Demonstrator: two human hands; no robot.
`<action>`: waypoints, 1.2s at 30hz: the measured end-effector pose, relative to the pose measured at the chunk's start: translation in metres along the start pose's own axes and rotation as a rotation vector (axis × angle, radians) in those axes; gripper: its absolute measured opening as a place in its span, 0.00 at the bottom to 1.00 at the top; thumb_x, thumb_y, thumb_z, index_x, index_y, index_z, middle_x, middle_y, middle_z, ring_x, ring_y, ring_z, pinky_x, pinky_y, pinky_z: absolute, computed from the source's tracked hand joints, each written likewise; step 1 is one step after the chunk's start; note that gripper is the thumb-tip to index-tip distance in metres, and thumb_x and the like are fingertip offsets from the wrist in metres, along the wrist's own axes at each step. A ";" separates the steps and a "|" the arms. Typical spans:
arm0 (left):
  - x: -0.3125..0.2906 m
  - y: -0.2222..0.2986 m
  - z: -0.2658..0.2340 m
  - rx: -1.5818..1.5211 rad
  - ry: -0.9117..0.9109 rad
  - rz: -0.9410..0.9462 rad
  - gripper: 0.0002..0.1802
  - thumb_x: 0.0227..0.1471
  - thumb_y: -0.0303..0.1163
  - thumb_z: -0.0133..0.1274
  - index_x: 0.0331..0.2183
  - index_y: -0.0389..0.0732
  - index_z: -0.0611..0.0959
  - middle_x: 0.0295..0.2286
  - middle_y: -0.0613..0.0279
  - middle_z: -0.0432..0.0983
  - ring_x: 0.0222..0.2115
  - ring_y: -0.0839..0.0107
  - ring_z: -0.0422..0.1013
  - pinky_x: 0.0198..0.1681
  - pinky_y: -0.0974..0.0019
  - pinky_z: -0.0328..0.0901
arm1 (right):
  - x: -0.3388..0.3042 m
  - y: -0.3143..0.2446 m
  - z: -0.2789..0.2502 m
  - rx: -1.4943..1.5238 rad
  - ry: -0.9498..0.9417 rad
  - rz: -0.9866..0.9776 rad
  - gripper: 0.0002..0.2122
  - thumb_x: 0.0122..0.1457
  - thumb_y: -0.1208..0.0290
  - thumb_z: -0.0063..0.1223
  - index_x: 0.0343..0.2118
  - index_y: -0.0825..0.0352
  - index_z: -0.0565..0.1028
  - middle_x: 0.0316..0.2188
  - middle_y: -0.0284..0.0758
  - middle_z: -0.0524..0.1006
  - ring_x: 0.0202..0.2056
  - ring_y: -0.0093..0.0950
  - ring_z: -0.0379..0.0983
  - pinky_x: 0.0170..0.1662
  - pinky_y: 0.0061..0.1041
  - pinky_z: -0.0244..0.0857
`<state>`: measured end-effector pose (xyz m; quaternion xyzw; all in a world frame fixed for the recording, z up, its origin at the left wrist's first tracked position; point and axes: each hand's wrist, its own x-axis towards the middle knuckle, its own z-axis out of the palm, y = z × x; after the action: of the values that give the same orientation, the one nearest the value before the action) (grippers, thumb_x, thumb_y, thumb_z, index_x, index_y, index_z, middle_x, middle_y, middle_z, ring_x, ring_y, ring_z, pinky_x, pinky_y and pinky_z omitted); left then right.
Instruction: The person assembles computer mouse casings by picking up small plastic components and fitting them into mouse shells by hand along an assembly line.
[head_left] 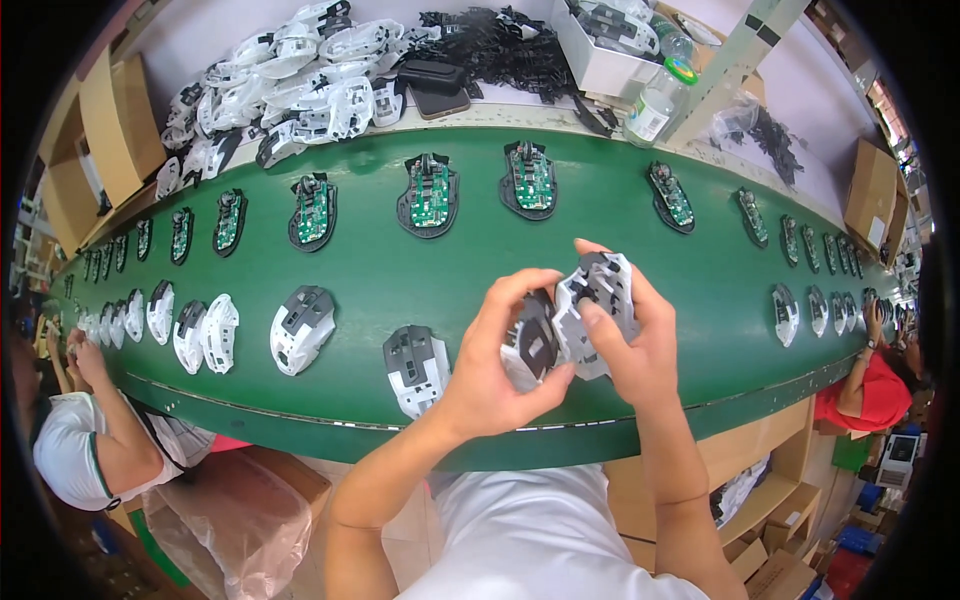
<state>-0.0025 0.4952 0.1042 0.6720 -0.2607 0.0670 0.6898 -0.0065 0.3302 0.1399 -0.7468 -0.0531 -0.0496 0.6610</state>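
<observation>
Over the green belt, my left hand [497, 360] grips a dark grey and white mouse shell part [534, 335] between thumb and fingers. Close beside it, my right hand [640, 335] is closed around a white and grey mouse shell [590, 310], its ribbed inner side partly showing. The two parts are side by side and seem to touch; my fingers cover where they meet. Left of my left hand lies a grey-topped white mouse shell [417, 370], with another mouse shell [303, 328] farther left. Beyond my hands sits a mouse base with a green circuit board [529, 180].
Several more bases with boards line the far half of the green belt [400, 278]. White shells [300, 80] and black parts [490, 50] are heaped on the back ledge, near a white box [590, 60] and a green-capped jar [661, 102]. People [100, 440] work at both sides.
</observation>
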 end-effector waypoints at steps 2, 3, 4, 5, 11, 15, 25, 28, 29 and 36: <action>0.001 0.001 -0.003 -0.119 0.022 -0.133 0.39 0.38 0.23 0.62 0.54 0.39 0.67 0.44 0.56 0.67 0.42 0.67 0.68 0.45 0.67 0.64 | 0.003 0.007 -0.004 0.125 -0.039 0.041 0.20 0.56 0.74 0.52 0.52 0.73 0.71 0.39 0.34 0.76 0.40 0.20 0.72 0.44 0.19 0.65; 0.001 0.002 -0.005 -0.073 -0.003 -0.131 0.39 0.38 0.24 0.62 0.54 0.39 0.67 0.44 0.57 0.67 0.42 0.68 0.68 0.45 0.67 0.64 | 0.003 0.010 -0.005 0.250 -0.081 0.080 0.20 0.58 0.72 0.53 0.53 0.73 0.70 0.40 0.33 0.76 0.41 0.20 0.72 0.45 0.19 0.65; 0.000 0.002 -0.005 -0.071 -0.003 -0.133 0.39 0.38 0.24 0.62 0.54 0.39 0.67 0.44 0.57 0.67 0.42 0.68 0.68 0.45 0.67 0.64 | 0.003 0.011 -0.004 0.253 -0.081 0.081 0.20 0.58 0.72 0.53 0.53 0.73 0.70 0.40 0.33 0.76 0.41 0.20 0.72 0.45 0.19 0.65; 0.000 0.002 -0.005 -0.041 -0.008 -0.108 0.39 0.38 0.23 0.62 0.54 0.39 0.67 0.44 0.57 0.67 0.42 0.67 0.68 0.45 0.67 0.64 | 0.003 0.011 -0.002 0.246 -0.062 0.090 0.19 0.58 0.71 0.54 0.52 0.72 0.71 0.40 0.33 0.77 0.41 0.19 0.72 0.45 0.19 0.65; -0.001 0.001 -0.002 -0.018 -0.012 -0.048 0.39 0.38 0.23 0.61 0.54 0.38 0.66 0.44 0.55 0.67 0.42 0.66 0.68 0.45 0.66 0.64 | 0.000 0.018 -0.004 0.307 -0.046 0.096 0.15 0.59 0.69 0.55 0.47 0.72 0.73 0.39 0.31 0.77 0.40 0.18 0.72 0.44 0.19 0.66; -0.002 -0.001 -0.002 -0.005 -0.013 -0.049 0.38 0.39 0.23 0.62 0.54 0.38 0.67 0.44 0.55 0.67 0.42 0.65 0.68 0.45 0.66 0.64 | 0.001 0.019 -0.001 0.394 -0.026 0.150 0.15 0.59 0.70 0.56 0.46 0.72 0.73 0.38 0.31 0.77 0.38 0.17 0.72 0.43 0.19 0.66; -0.004 -0.001 -0.017 -0.277 0.011 -0.128 0.42 0.43 0.24 0.60 0.57 0.37 0.59 0.45 0.50 0.66 0.39 0.66 0.71 0.41 0.66 0.68 | 0.010 0.040 -0.025 1.589 -0.319 0.433 0.24 0.64 0.60 0.40 0.55 0.77 0.59 0.41 0.46 0.67 0.28 0.35 0.74 0.23 0.26 0.70; -0.004 0.002 -0.017 -0.290 -0.009 -0.134 0.41 0.43 0.23 0.60 0.57 0.37 0.59 0.45 0.50 0.66 0.39 0.67 0.71 0.41 0.66 0.67 | 0.015 0.050 -0.025 1.828 -0.695 0.394 0.26 0.63 0.58 0.41 0.55 0.76 0.57 0.39 0.48 0.68 0.24 0.37 0.74 0.19 0.27 0.68; -0.003 0.002 -0.019 -0.250 -0.035 -0.110 0.42 0.43 0.23 0.60 0.57 0.37 0.59 0.45 0.50 0.66 0.40 0.67 0.71 0.41 0.67 0.67 | 0.017 0.052 -0.021 1.852 -0.781 0.349 0.26 0.63 0.57 0.42 0.55 0.76 0.58 0.37 0.48 0.69 0.22 0.36 0.74 0.17 0.27 0.66; -0.004 0.000 -0.018 -0.200 -0.060 -0.089 0.41 0.43 0.21 0.59 0.57 0.37 0.59 0.45 0.50 0.66 0.40 0.68 0.71 0.41 0.67 0.67 | 0.014 0.044 -0.028 1.594 -0.766 0.193 0.27 0.60 0.56 0.46 0.52 0.77 0.61 0.31 0.46 0.71 0.19 0.32 0.73 0.16 0.25 0.65</action>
<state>-0.0013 0.5139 0.1028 0.6124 -0.2567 -0.0104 0.7476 0.0133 0.2976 0.1023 -0.0315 -0.2263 0.3113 0.9224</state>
